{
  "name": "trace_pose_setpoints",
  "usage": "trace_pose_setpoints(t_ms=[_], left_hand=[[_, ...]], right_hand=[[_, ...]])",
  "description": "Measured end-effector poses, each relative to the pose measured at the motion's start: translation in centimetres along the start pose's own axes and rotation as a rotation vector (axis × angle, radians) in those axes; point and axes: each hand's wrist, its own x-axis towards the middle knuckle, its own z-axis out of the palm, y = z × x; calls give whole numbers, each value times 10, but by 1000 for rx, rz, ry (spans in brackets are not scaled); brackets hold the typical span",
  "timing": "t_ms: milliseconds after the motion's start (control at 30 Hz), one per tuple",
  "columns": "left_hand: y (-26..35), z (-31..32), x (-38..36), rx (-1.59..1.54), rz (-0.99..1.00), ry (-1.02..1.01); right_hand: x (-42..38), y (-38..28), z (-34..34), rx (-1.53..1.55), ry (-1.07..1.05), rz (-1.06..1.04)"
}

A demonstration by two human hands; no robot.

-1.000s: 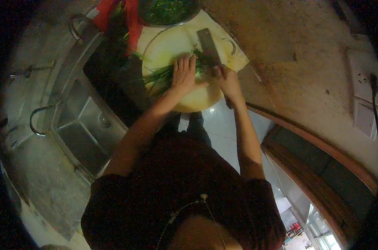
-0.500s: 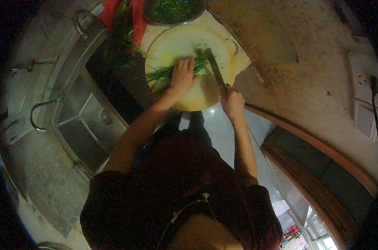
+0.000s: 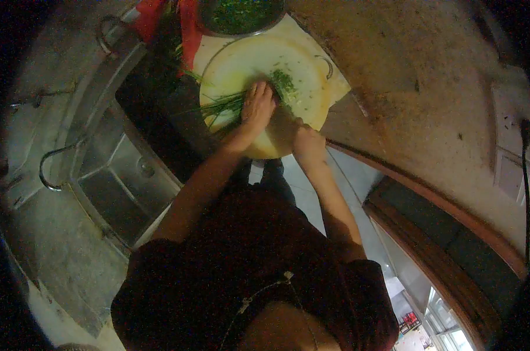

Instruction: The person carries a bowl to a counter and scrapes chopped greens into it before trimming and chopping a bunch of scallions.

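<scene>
On a round pale cutting board (image 3: 308, 64) lies a bunch of long thin green stalks (image 3: 224, 105) that look like chives. My left hand (image 3: 258, 106) presses on the bunch, its fingers curled over the cut end. My right hand (image 3: 309, 145) is closed around the handle of a knife (image 3: 288, 111). The blade is tilted and hard to make out, close beside my left fingertips. A small heap of chopped greens (image 3: 282, 81) sits just beyond the blade, with loose bits scattered around it.
A metal bowl of chopped greens (image 3: 241, 16) stands beyond the board, beside a red plastic bag (image 3: 189, 41). At left is a steel sink (image 3: 116, 181) with a curved metal tap (image 3: 45, 167). A wall socket (image 3: 507, 124) with a black cord is at right.
My right hand and the knife have moved left, bringing the blade up against my left fingers. More of the chopped heap shows to the right of the blade.
</scene>
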Motion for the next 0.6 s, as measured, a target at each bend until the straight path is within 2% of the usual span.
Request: trace_pose_setpoints(t_ms=[200, 267, 333, 400, 433, 500, 600], left_hand=[[2, -11, 8, -43, -16, -35], [7, -13, 3, -78, -23, -64], [5, -3, 4, 31, -37, 30], [6, -6, -1, 29, -36, 25], [6, -7, 0, 30, -15, 28], [3, -3, 2, 64, -13, 17], [5, -10, 6, 27, -22, -18]], right_hand=[[69, -7, 9, -48, -127, -33], [49, 8, 10, -31, -71, -66], [29, 9, 0, -25, -7, -113], [-1, -3, -17, -13, -69, 44], [3, -4, -12, -12, -72, 44], [23, -2, 5, -24, -75, -83], [68, -4, 6, 19, -93, -48]])
